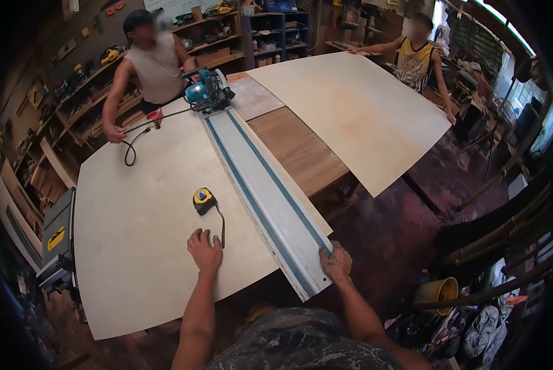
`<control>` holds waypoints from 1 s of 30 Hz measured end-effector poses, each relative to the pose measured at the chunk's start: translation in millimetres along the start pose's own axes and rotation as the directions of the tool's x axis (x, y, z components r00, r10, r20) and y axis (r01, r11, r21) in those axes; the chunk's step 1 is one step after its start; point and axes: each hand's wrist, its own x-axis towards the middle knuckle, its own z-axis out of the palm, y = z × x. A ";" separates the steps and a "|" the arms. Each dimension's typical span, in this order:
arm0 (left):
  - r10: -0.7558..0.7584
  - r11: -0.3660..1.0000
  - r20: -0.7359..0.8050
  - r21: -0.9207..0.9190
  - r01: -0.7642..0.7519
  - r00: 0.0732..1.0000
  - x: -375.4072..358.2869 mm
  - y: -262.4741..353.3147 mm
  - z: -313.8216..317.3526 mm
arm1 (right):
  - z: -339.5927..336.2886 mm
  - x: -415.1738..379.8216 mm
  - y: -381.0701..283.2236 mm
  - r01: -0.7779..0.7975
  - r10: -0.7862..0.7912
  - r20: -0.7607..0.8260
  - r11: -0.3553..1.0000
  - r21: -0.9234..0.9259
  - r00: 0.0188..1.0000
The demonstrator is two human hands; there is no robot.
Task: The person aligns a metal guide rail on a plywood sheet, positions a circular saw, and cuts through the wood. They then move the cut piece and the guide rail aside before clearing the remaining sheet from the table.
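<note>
My left hand (205,248) rests with its fingers apart on a large pale plywood sheet (140,228). Just beyond its fingertips lies a yellow and black tape measure (204,200), its dark strap trailing toward me. My right hand (336,260) grips the near end of a long metal guide rail (267,197) with blue-green strips. The rail runs across the sheet to a teal track saw (208,92) at its far end. One co-worker's hand is at the saw, and their other hand holds the saw's black cord (159,118).
A second person at the far right holds another plywood sheet (356,117), apart from the first. A brown board (298,142) shows between the sheets. A red cup-like object (155,118) stands near the cord. A yellow bucket (438,295) sits low on the right. Tool shelves (211,49) line the back wall.
</note>
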 end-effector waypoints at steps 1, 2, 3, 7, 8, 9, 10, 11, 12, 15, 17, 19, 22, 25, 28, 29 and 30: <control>0.008 1.000 -0.006 0.001 -0.008 1.000 -0.1 -0.5 1.6 | 0.1 0.5 0.5 -0.001 0.001 -0.003 1.000 -0.001 1.000; 0.014 1.000 -0.012 0.002 -0.014 1.000 -0.6 -1.7 2.9 | 0.8 0.6 0.9 0.000 0.000 -0.006 1.000 -0.002 1.000; 0.021 1.000 -0.017 0.003 -0.021 1.000 -0.5 -2.2 2.7 | 2.1 0.7 1.4 -0.001 0.001 -0.009 1.000 -0.003 1.000; 0.035 0.999 -0.043 0.028 -0.034 0.998 -2.3 -3.9 1.6 | 9.0 2.1 10.0 0.063 -0.063 -0.010 0.998 -0.011 0.998; 0.044 0.999 -0.051 0.029 -0.043 0.998 -2.1 -6.5 4.7 | 7.7 3.4 9.5 0.052 -0.052 -0.003 0.999 -0.005 0.999; 0.056 0.998 -0.056 0.027 -0.055 0.997 -2.5 -7.3 7.8 | 8.6 4.8 8.9 0.018 -0.018 0.005 1.000 -0.017 1.000; 0.070 0.997 -0.070 0.027 -0.068 0.995 -2.7 -5.8 6.8 | 8.5 3.9 10.0 0.035 -0.034 -0.009 0.999 0.016 0.999; 0.066 0.998 -0.063 0.021 -0.065 0.996 -2.0 -6.4 7.5 | 4.2 2.6 7.8 0.041 -0.041 -0.013 0.999 0.025 0.999; 0.057 0.998 -0.054 0.021 -0.056 0.997 -2.4 -6.6 7.8 | -0.1 -0.4 5.2 0.052 -0.051 -0.010 0.998 0.034 0.999; 0.054 0.998 -0.042 0.012 -0.054 0.998 -2.1 -3.7 4.0 | -1.2 0.1 4.3 0.027 -0.027 0.003 0.999 0.035 1.000; 0.059 0.998 -0.043 0.013 -0.058 0.997 -2.3 -3.7 4.0 | 2.5 -0.5 5.8 0.022 -0.022 0.008 0.999 0.031 1.000; 0.052 0.999 -0.044 0.009 -0.052 0.998 -3.1 -3.0 3.4 | 3.8 1.8 6.0 0.020 -0.020 0.013 0.999 0.025 1.000; 0.042 0.999 -0.039 -0.003 -0.043 0.998 -3.4 -0.7 1.2 | 3.6 -0.3 6.5 0.053 -0.053 -0.003 0.998 0.023 0.999; 0.041 0.999 -0.041 -0.013 -0.042 0.998 -2.1 1.6 -0.9 | 3.0 1.3 3.7 0.015 -0.015 0.019 1.000 0.011 1.000; 0.043 0.999 -0.039 -0.013 -0.044 0.998 -2.0 0.4 -0.7 | -0.9 -0.9 0.3 0.016 -0.017 0.014 1.000 0.019 1.000; 0.039 0.999 -0.035 -0.014 -0.040 0.999 -2.1 0.2 -0.3 | -1.1 -0.9 0.0 0.018 -0.018 0.011 1.000 0.018 1.000; 0.036 0.999 -0.031 -0.016 -0.036 0.999 -2.1 0.2 0.1 | -1.2 -1.0 -0.1 0.019 -0.019 0.007 1.000 0.016 1.000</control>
